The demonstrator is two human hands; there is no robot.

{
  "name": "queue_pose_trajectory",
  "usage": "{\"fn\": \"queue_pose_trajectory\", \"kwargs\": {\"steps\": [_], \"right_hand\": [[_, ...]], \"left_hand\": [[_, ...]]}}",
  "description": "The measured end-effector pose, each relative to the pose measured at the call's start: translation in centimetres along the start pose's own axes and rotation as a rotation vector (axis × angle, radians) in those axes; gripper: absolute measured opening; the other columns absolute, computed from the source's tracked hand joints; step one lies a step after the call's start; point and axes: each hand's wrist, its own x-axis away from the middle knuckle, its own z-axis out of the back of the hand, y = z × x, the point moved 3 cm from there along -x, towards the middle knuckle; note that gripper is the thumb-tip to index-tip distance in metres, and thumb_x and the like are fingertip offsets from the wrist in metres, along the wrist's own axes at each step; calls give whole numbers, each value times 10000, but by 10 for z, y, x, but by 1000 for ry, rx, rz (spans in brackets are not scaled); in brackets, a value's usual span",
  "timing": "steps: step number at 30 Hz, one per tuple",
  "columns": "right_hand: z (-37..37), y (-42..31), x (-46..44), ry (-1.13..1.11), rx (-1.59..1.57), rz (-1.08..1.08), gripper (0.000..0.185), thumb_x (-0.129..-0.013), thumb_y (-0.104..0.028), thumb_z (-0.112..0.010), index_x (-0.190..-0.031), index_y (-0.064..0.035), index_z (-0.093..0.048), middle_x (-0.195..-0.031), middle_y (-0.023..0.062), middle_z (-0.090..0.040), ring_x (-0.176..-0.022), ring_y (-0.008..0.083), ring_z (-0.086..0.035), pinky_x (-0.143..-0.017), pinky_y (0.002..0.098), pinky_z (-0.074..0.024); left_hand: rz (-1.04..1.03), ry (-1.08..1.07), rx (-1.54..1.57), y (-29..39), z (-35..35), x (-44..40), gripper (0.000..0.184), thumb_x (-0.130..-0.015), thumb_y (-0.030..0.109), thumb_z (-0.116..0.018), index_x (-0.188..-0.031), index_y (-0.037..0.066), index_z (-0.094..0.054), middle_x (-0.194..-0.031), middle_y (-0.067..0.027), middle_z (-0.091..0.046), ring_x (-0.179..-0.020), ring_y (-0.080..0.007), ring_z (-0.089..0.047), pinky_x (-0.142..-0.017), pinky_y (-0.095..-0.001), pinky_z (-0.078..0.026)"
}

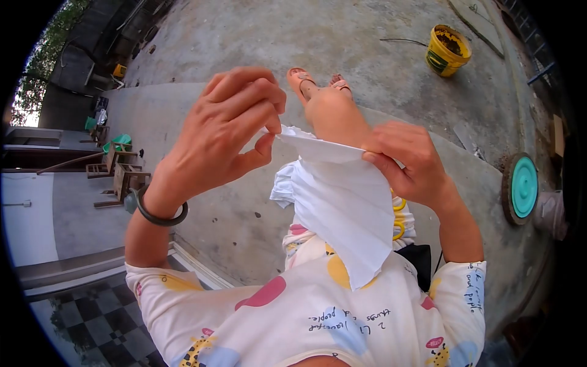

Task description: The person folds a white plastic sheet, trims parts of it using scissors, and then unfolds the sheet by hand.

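A thin white piece of cloth (348, 196) with a gathered, ruffled end hangs between my hands above my lap. My left hand (229, 122) is closed at the cloth's upper left edge, thumb and forefinger close together; whether something small is also between them I cannot make out. On the other side, my right hand (406, 159) pinches the folded top edge between thumb and fingers. Yellow scissor handles (398, 221) show on my lap, partly hidden behind the cloth. Close to them lies a black item (417, 264) that I cannot identify.
A yellow bucket (449, 52) with dark contents stands on the concrete floor (244, 37) ahead. To the right is a round turquoise lid (521, 186). Small wooden stools (127, 182) stand at the left, near a tiled doorway floor (98, 324).
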Motion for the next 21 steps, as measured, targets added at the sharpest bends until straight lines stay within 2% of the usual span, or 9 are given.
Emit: {"fn": "queue_pose_trajectory", "kwargs": {"steps": [7, 14, 17, 20, 21], "right_hand": [[7, 4, 6, -31, 14, -13, 137, -742, 10, -748, -829, -4, -643, -739, 123, -631, -627, 326, -574, -568, 386, -438], [12, 6, 10, -48, -25, -65, 123, -755, 10, -740, -820, 6, -635, -741, 127, -634, -644, 325, -589, -592, 381, -456], [13, 9, 12, -47, -68, -125, 104, -777, 19, -725, -844, 14, -647, -763, 127, -651, -668, 318, -609, -624, 367, -476], [16, 18, 19, -47, -169, -241, 87, -810, 31, -698, -889, 26, -663, -819, 129, -685, -718, 292, -645, -680, 342, -504], [13, 21, 18, -43, -206, -238, 86, -821, 34, -687, -905, 30, -668, -845, 130, -696, -739, 280, -656, -702, 332, -512]], "left_hand": [[6, -16, 98, -8, -5, 4, 302, -585, -50, -671, -772, 98, -486, -878, -17, -607, -998, -263, -599, -867, -399, -442], [89, -24, 153, -19, -5, 5, 295, -586, -76, -648, -745, 94, -467, -840, -23, -595, -970, -266, -600, -866, -379, -445], [58, -92, 171, -44, -11, 12, 320, -658, 33, -727, -934, 84, -575, -1059, -68, -647, -1069, -278, -590, -915, -396, -436], [264, 17, 422, -46, -23, 15, 736, -718, 305, -830, -1338, 88, -500, -1411, -118, -525, -1237, -288, -532, -977, -436, -424], [267, -110, 494, -51, -41, 22, 1189, -677, 575, -834, -1563, 101, -198, -1597, -115, -299, -1379, -292, -420, -1061, -470, -384]]}}
